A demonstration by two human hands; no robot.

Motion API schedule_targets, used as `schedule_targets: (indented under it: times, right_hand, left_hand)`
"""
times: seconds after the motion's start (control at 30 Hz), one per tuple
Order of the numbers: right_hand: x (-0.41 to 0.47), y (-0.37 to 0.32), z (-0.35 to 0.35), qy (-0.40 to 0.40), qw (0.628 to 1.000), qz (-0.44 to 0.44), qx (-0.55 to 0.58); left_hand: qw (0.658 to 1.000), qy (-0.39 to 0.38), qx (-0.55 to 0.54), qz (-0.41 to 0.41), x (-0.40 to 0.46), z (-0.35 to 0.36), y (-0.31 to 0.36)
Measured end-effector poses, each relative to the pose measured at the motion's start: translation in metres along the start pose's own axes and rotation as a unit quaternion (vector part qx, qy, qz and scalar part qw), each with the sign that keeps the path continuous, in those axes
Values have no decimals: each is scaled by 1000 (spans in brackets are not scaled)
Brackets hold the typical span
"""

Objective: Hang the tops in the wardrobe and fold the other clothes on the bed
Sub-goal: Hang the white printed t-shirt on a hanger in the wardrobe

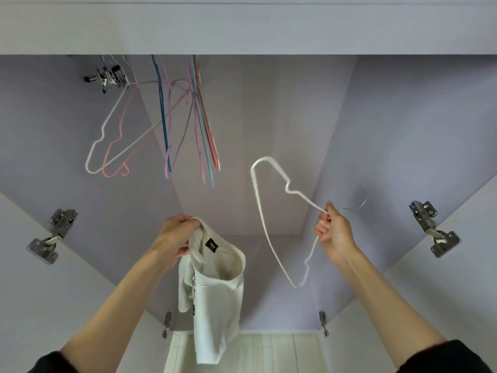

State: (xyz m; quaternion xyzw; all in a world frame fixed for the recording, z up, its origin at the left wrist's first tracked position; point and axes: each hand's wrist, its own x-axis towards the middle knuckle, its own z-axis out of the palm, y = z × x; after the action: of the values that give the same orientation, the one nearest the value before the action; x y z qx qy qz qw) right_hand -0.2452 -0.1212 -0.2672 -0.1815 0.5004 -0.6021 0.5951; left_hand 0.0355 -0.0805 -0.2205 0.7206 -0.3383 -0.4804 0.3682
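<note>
I face an open lilac wardrobe (282, 125). My left hand (176, 236) grips the collar of a cream-white top (217, 297) with a black neck label; the top hangs down from it, its collar open. My right hand (333, 232) grips a white wire hanger (262, 211) near its neck, level with the top and to its right; the hanger tilts sideways, and its metal hook (359, 203) sticks out past my knuckles. Top and hanger are apart. Several bare coloured hangers (172, 125) dangle at the upper left inside the wardrobe.
Both wardrobe doors stand open, with metal hinges at the left (52, 236) and right (433, 228). A clip hanger (106, 78) hangs at the top left. The right half of the wardrobe holds no hangers. A pale floor (258, 351) shows below.
</note>
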Motion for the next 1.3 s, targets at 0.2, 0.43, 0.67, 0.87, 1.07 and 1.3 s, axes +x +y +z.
schedule_targets:
  times: [0.2, 0.43, 0.67, 0.87, 1.07, 1.3]
  right_hand:
    - [-16, -10, 42, -90, 981, 27, 172]
    - [-26, 16, 76, -103, 981, 42, 157]
    - [-33, 44, 83, -113, 993, -13, 44]
    - [-28, 42, 93, -162, 973, 63, 154]
    - [-18, 73, 68, -82, 996, -11, -42]
    - [-10, 52, 64, -11, 948, -179, -264]
  left_hand:
    - [999, -29, 2, 18, -10, 3, 8]
    - [996, -58, -30, 56, -21, -3, 27]
    - [982, -105, -133, 82, -33, -22, 45]
    - [979, -124, -148, 71, -39, -22, 49]
    - [984, -97, -111, 100, -44, -33, 51]
    - [984, 94, 56, 139, -28, -59, 39]
